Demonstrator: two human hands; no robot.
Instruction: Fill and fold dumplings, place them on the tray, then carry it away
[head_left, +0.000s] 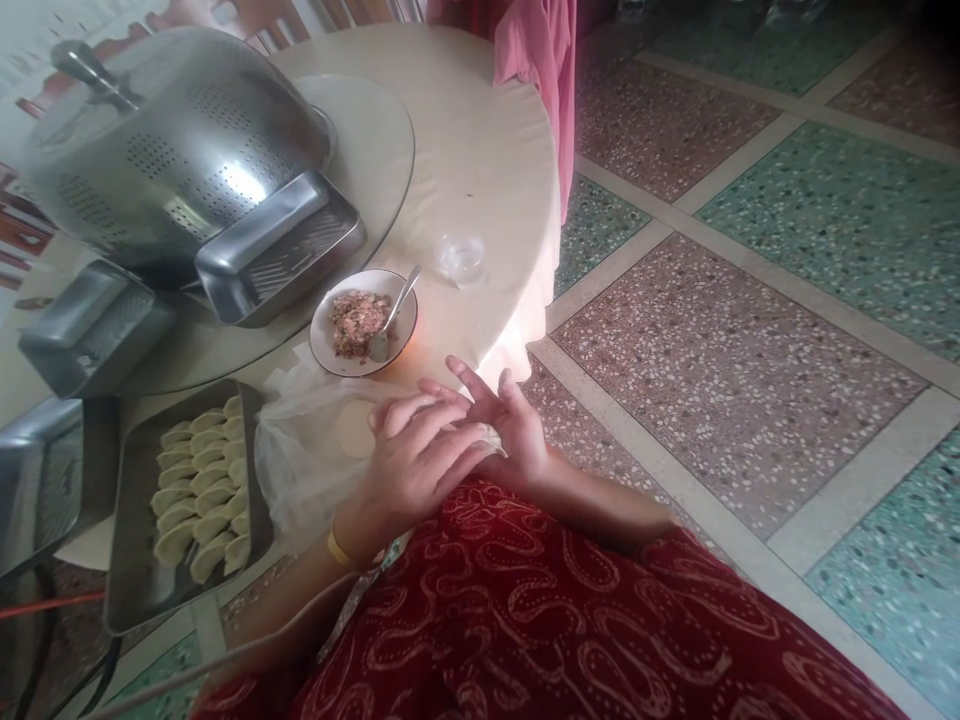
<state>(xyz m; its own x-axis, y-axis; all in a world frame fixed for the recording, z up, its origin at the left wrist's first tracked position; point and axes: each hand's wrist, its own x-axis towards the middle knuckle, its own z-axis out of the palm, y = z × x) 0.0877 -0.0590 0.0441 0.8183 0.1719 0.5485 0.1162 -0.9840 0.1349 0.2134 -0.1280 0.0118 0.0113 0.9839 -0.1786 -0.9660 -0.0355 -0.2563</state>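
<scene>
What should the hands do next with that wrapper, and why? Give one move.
Probably press the wrapper's edges shut: left hand and right hand pinch it between them, and folded dumplings already line the tray.

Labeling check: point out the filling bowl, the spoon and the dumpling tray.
filling bowl [324, 345], head view, on its left rim
spoon [395, 308], head view, mid-handle
dumpling tray [137, 585], head view, bare metal floor near front

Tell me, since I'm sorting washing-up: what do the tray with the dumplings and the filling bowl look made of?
The tray looks like brushed steel: grey with a dull sheen. The bowl seems glazed ceramic, white and smooth, though melamine is possible. The spoon in it looks like shiny metal.
</scene>
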